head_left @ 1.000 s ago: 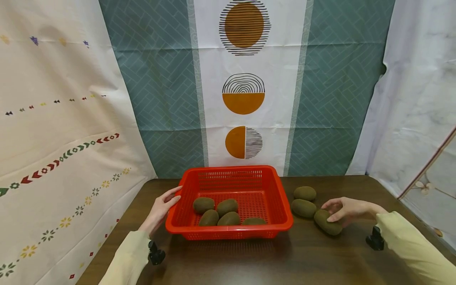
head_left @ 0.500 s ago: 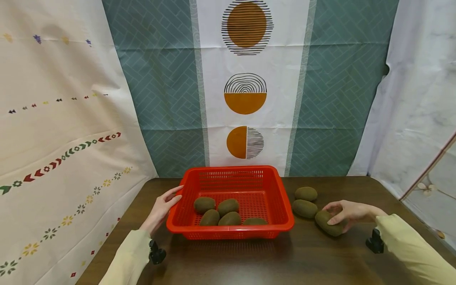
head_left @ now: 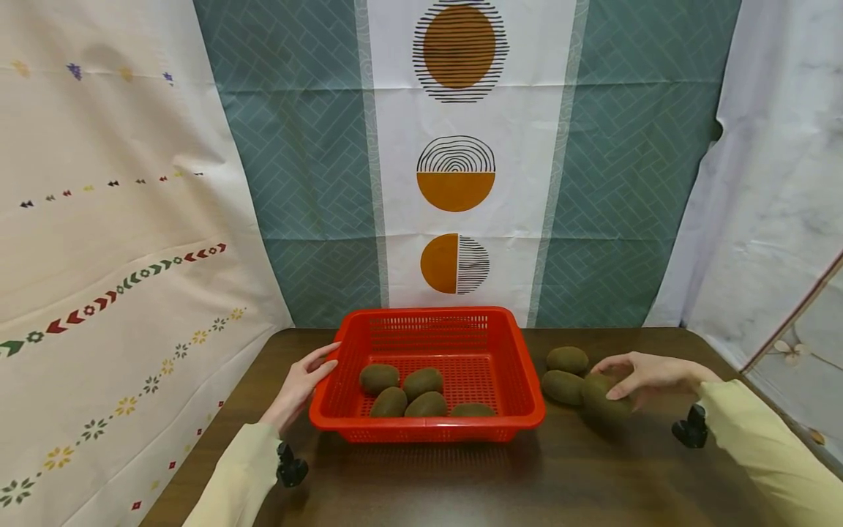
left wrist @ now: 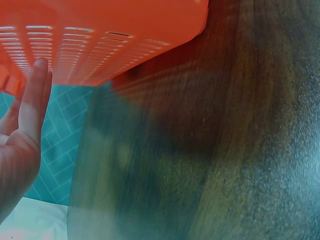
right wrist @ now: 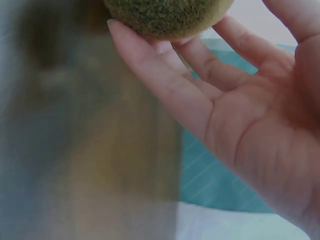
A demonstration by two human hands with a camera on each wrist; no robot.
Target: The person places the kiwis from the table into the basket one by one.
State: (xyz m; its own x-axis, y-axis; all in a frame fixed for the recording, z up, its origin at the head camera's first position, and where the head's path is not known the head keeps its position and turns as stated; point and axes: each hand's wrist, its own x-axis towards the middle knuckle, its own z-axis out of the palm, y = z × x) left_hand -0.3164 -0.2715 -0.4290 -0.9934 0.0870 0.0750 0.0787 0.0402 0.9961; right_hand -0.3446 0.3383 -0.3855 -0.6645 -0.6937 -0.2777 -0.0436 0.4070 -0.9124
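Head view: we see the right hand (head_left: 648, 373) pinching a kiwi (head_left: 601, 401) right of the red basket (head_left: 428, 422), left hand (head_left: 298, 386) straight-fingered at the basket's side. Right wrist alone resolves kiwi fuzz (right wrist: 172, 17) (fruit cropped).

Wooden desk (head_left: 461, 487) carries red basket (head_left: 428, 422)

The desk is dark brown, grained and glossy, with rounded far corners. The basket sits near mid-width, toward the far edge. Just right of it lie a far kiwi (head_left: 567, 359) and, in front of that, a near kiwi (head_left: 562, 387).
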